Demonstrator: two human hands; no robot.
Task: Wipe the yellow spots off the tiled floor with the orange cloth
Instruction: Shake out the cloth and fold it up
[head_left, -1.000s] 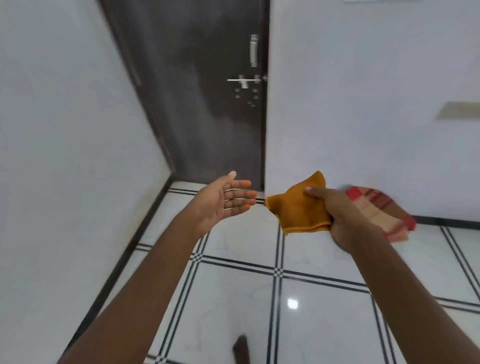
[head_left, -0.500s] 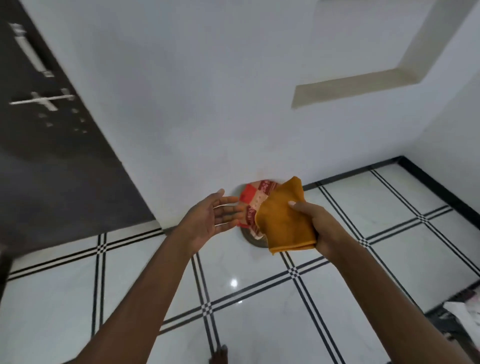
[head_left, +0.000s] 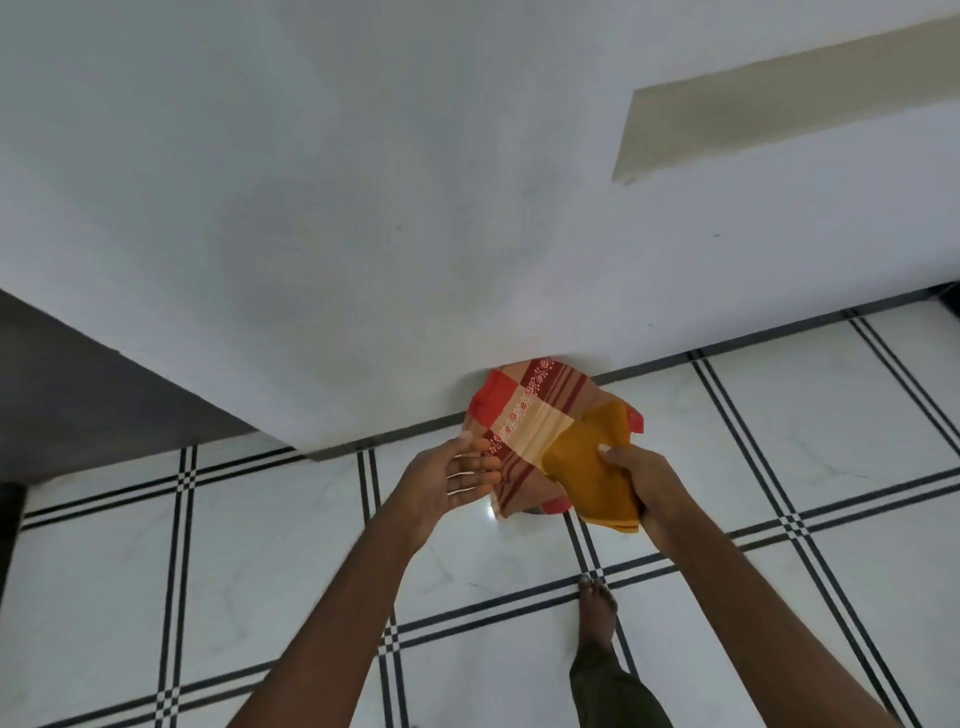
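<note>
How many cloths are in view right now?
2. The orange cloth is gripped in the right hand; a red checked cloth lies by the wall, behind it. Others may be hidden.

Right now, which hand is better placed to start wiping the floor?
The right hand: it already grips the folded orange cloth. The left hand is open and holds nothing. No yellow spots show on the white tiled floor.

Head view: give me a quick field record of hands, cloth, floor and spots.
right hand: grip shut on orange cloth, held in the air
left hand: open, empty, palm toward cloth
checked fabric: on floor against wall, behind the hands
floor: white tiles, black lines
yellow spots: none visible
foot: bare, on floor
</note>
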